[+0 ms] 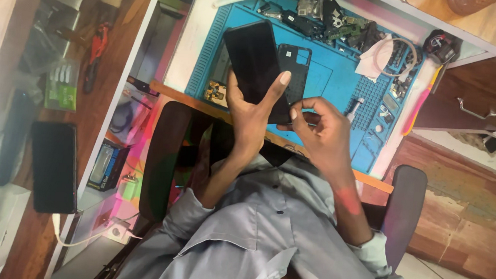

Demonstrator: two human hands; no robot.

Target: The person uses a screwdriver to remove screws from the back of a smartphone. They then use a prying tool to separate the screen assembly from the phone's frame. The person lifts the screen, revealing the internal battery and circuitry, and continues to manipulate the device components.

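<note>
1. A dark phone screen panel (254,60) is held up over a blue repair mat (335,75) by the left hand (254,113), seen from a head cam looking down; thumb on one long edge, fingers wrapped round the other, lower end closed firmly in the palm.
2. The right hand (319,127) is kept just beside the panel's lower corner, thumb and forefinger pinched shut; whether sth. small is nipped between them can't be told.
3. Handling, as judged: panel looks thin, light, stiff, glossy — prob. slippery and easily cracked if flexed. Best taken by the long edges, as shown, not by the glass face or corners.
4. On the mat, partly behind the panel, a black phone back cover (298,64) w/ camera cut-outs is laid flat; a small circuit board (216,93) lies near the mat's front edge, and loose parts (334,22) are heaped at the far side.
5. Elsewhere: a second dark phone (54,165) lies on the wooden side surface (102,86), red-handled pliers (97,48) further along.
6. Hard to make out: panel's lower end is covered by the hand; back cover's left portion is blocked; small parts are too blurred to identify; frame is tilted, w/ pink glare at centre-left.
</note>
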